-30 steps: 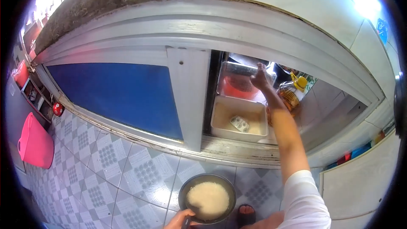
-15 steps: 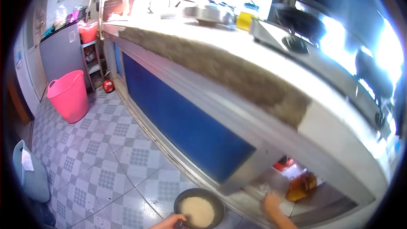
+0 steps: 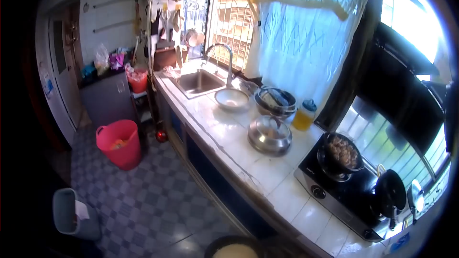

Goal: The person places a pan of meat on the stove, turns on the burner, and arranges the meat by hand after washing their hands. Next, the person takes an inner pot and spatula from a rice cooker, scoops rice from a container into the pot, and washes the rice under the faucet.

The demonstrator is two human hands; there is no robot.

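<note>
At the bottom edge, a dark pan [image 3: 234, 249] with a pale content is partly cut off; its handle and any hand on it are out of view. Neither my left hand nor my right hand shows. On the black gas stove [image 3: 351, 196], a black pan of browned food pieces [image 3: 342, 152] sits on the far burner. An empty-looking black pan [image 3: 390, 191] stands on the near burner, its handle toward the front.
Along the counter [image 3: 282, 200] are a lidded steel pot [image 3: 269, 136], stacked bowls [image 3: 275, 101], a yellow oil jug [image 3: 304, 116], a white bowl [image 3: 232, 99] and a sink [image 3: 198, 82]. A pink basket [image 3: 119, 145] and a grey bin [image 3: 76, 215] stand on the floor.
The view has risen from the open lower cabinet to the countertop. Both hands have left the view, and the pan with pale content now shows only at the bottom edge.
</note>
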